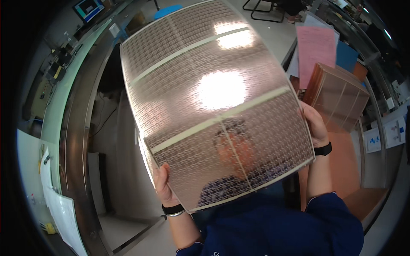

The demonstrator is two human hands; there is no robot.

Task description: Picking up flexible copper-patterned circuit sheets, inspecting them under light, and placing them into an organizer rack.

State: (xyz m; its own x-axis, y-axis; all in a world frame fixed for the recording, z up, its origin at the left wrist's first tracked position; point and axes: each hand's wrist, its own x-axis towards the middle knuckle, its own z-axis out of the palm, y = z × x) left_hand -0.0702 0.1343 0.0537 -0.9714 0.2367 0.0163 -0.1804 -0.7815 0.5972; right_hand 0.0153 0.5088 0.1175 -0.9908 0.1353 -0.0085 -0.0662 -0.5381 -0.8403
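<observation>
Copper-coloured, the panel [218,110] was edge-clamped by the fingers of your left hand [165,184] and right hand [314,126]; even support seemed best.

Rectangular pinkish-copper metallic panel [213,123]: close rows of small repeating dashes, darker against shiny ground; pale green bands [188,134] crossing it; glare patches white. Stack of flat rectangular copper-coloured boards [335,91]: reddish-brown edges, top face ruled with thin pale lines. Rectangular pink paper sheet [317,53]: one even tint, faint darker marks. Round bright-blue stool top [168,11]: plain. Short-sleeved navy fabric shirt [277,226]: mostly plain, small white marks low on front. Narrow black wristband [323,149]: solid black.
</observation>
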